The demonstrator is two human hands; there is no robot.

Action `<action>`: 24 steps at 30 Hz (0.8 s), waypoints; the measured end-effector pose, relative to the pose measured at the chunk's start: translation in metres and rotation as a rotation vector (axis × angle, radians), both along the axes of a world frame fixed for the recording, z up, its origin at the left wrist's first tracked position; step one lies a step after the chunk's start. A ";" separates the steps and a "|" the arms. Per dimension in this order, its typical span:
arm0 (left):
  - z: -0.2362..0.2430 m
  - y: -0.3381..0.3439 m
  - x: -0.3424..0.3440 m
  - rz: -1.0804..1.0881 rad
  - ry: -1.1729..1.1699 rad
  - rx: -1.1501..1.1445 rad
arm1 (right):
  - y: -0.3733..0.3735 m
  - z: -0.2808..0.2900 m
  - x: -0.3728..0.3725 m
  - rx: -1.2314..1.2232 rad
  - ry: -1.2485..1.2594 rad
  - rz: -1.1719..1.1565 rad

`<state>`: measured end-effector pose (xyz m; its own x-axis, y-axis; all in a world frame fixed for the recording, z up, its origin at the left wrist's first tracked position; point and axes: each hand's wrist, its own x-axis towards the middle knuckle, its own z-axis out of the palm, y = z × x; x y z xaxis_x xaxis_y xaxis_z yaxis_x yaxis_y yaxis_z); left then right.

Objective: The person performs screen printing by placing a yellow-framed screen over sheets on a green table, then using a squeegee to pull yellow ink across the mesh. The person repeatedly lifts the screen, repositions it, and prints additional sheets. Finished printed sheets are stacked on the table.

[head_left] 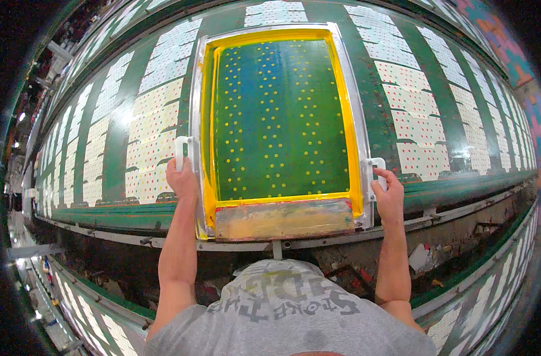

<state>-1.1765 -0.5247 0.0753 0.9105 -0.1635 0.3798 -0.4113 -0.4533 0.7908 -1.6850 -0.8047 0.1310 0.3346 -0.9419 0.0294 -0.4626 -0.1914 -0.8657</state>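
Observation:
A screen printing frame (355, 113) with a metal rim lies across the green table in front of me. Its green mesh (288, 118) carries columns of small yellow dots, and yellow ink lines the inner border. My left hand (182, 178) is closed round the white handle (179, 155) on the frame's left side. On the right side, my right hand (388, 193) grips the matching white handle (378, 168). A wide squeegee (285, 219) with an ink-stained board rests along the near end of the frame. Whatever lies beneath the screen is hidden.
White fabric pieces (410, 113) with coloured dots lie in rows on the long green table (110, 154), both sides of the frame. A metal rail (134, 238) runs along its near edge. Debris (420, 257) lies below at right. Another printed table (92, 308) stands behind me.

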 end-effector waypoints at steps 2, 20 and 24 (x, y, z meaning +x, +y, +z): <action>-0.005 0.001 0.001 -0.021 -0.008 -0.030 | 0.008 0.007 0.001 -0.110 0.152 -0.005; 0.018 0.003 0.030 -0.374 0.183 0.171 | 0.145 0.014 0.052 -0.851 0.405 0.728; 0.030 -0.022 0.079 -0.482 0.002 0.472 | 0.152 0.033 0.074 -0.802 0.423 0.694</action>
<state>-1.0973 -0.5463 0.1056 0.6946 -0.6998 0.1666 -0.6531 -0.5163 0.5539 -1.6106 -0.6532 0.1642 0.9019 -0.3103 0.3005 -0.2665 -0.9472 -0.1783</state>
